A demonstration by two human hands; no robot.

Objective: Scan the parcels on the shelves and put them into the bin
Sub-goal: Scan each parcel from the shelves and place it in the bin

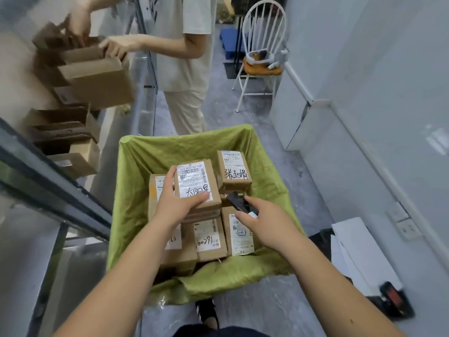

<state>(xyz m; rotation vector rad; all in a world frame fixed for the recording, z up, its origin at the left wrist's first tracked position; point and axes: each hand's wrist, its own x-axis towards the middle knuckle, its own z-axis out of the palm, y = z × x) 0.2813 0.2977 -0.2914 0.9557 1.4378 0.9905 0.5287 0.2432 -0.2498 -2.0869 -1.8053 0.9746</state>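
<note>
Brown labelled parcel in left hand's grip — scanner clasped in right hand.

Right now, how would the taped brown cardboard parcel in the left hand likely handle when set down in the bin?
The taped brown cardboard parcel is probably stiff: its edges stay square in the left hand. Likely light, since one hand holds it alone. Its flat faces should stack without rolling on the parcels in the green-lined bin.
</note>
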